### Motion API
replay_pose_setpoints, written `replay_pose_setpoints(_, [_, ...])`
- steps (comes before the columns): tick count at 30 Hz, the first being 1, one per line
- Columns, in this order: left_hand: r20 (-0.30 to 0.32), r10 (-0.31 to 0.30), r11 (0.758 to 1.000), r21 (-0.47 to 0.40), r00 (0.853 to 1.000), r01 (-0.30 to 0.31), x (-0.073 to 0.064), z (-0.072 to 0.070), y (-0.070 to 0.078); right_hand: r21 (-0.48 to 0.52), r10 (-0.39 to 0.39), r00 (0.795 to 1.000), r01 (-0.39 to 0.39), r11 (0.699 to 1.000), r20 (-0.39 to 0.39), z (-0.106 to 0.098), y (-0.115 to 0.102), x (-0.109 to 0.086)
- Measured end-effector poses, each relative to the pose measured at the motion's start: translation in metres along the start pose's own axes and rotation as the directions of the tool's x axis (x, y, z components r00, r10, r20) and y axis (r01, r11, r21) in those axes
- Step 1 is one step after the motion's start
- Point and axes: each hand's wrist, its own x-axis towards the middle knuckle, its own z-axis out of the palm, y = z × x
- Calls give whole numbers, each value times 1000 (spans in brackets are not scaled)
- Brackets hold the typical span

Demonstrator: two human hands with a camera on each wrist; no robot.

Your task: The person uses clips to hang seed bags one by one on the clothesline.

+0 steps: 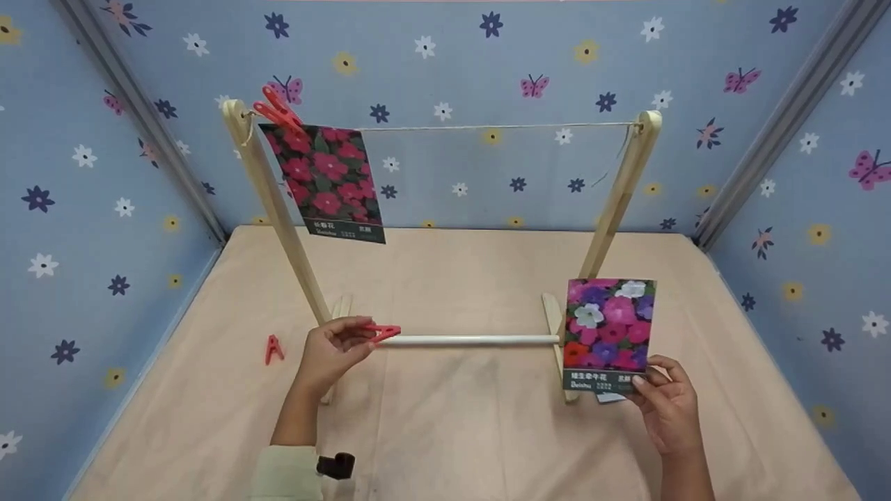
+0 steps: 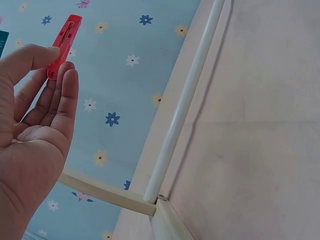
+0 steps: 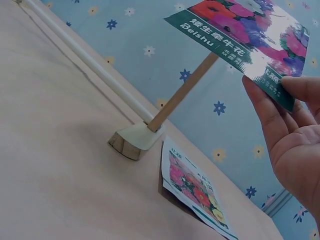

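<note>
Between thumb and fingers, my left hand pinches a red clothespin in front of the rack's left post. My right hand grips the lower right corner of a seed packet printed with pink, purple and white flowers, held upright before the right post. Another packet, with pink-red flowers, hangs at the left end of the string. A red clothespin clamps its top left corner.
A loose red clothespin lies on the cloth-covered table at left. One more flower packet lies near the rack's right foot. A white bar joins the wooden posts low down. Flowered walls enclose the table.
</note>
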Motion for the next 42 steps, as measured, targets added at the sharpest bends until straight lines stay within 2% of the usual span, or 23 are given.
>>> replay_pose_setpoints(8, [12, -15, 1000, 21, 1000, 15, 5, 3, 12, -107, 18, 999, -14, 994, 34, 16, 7, 1])
replay_pose_setpoints(14, [47, 58, 998, 34, 997, -59, 10, 6, 21, -167, 64, 997, -57, 984, 42, 28, 10, 3])
replay_pose_setpoints(17, [65, 96, 995, 33, 993, -98, 13, 8, 26, -174, 69, 994, -54, 983, 81, 34, 12, 5])
replay_pose_setpoints(21, [69, 110, 993, 39, 992, -113, 17, 9, 34, -176, 73, 991, -53, 983, 111, 42, 15, 8])
replay_pose_setpoints(25, [59, 117, 992, 39, 991, -119, 21, 10, 42, -238, 108, 992, -89, 967, 69, 51, 18, 11])
replay_pose_setpoints(30, [72, 168, 985, 35, 983, -171, 25, 12, 50, -342, 161, 987, -145, 928, 18, 65, 23, 16])
replay_pose_setpoints(42, [101, 225, 973, 30, 969, -229, 31, 14, 68, -375, 173, 985, -155, 914, 15, 97, 30, 33])
